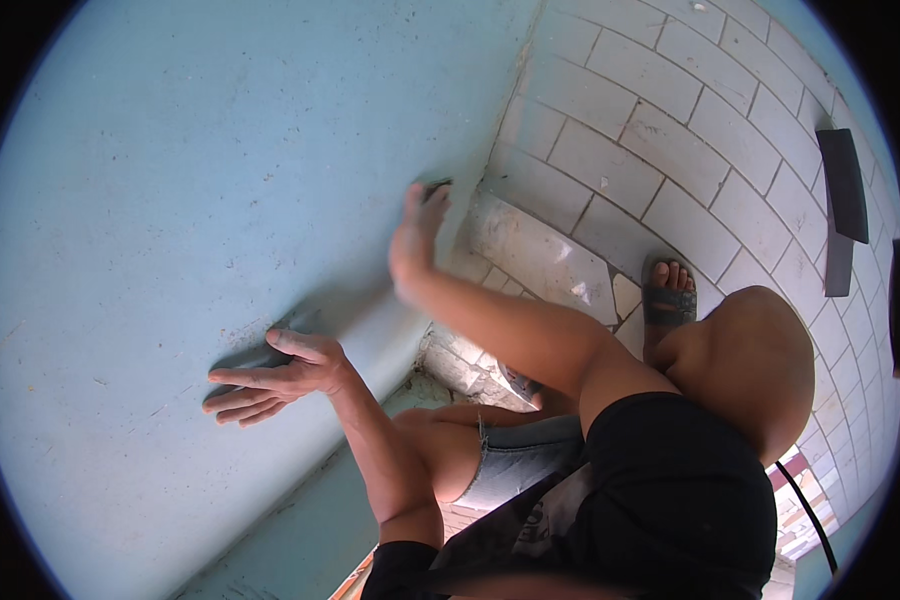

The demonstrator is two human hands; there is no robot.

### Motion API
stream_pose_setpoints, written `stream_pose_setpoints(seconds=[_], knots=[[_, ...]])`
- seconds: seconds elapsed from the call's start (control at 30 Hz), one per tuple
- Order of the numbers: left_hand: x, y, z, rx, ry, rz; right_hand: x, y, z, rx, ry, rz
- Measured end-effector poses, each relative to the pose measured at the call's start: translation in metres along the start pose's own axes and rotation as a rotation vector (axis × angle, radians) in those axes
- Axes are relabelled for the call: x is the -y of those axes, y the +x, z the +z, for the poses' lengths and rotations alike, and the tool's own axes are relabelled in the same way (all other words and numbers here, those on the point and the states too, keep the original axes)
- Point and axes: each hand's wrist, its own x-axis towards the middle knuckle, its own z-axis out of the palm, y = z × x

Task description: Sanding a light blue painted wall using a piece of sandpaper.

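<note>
A light blue painted wall (157,187) with small pits and scuffs fills the left half of the view. My left hand (270,382) rests against it with spread fingers and thumb, holding nothing; its fingers look dusty. Farther up and to the right, my right hand (420,229) is at the wall near its corner with the tiled surface, blurred. Between its fingers shows a small dark thin piece (438,188), whose kind I cannot tell. A scuffed, rough patch (244,331) of wall lies just above my left hand.
Whitish tiles (675,142) with dark joints lie on the right, meeting the wall. A pale stone slab (544,255) is by the corner. My bent knee and sandalled foot (669,292) are close by. Two dark flat strips (842,187) lie farther right, and a black cable (806,514) hangs lower right.
</note>
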Motion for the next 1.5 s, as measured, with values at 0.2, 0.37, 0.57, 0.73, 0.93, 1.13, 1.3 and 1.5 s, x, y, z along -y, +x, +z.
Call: stream_pose_setpoints(seconds=[0.2,0.37,0.57,0.73,0.93,1.13,1.3,1.5], knots=[[-0.02,-0.015,0.007,0.032,-0.085,-0.027,0.003,0.085,-0.038,-0.02,0.093,-0.18],[-0.001,-0.003,-0.007,0.052,-0.038,-0.006,-0.036,-0.055,0.004,0.014,-0.153,-0.2],[-0.015,-0.012,-0.001,0.096,-0.079,-0.03,-0.037,0.048,-0.026,-0.088,-0.037,-0.29],[0.005,-0.006,-0.001,0.053,-0.027,0.043,-0.034,-0.057,0.007,0.034,0.015,0.037],[-0.015,-0.014,0.004,0.061,-0.052,0.056,-0.026,0.039,-0.016,-0.058,0.015,-0.094],[-0.003,-0.011,-0.003,0.094,-0.063,0.067,-0.015,-0.031,0.0,0.037,-0.061,-0.142],[-0.016,-0.016,0.001,0.073,-0.08,0.071,0.029,0.07,-0.022,-0.094,-0.098,-0.353],[-0.004,-0.013,0.003,0.044,-0.002,0.109,0.01,-0.019,0.004,0.13,-0.097,-0.226]])
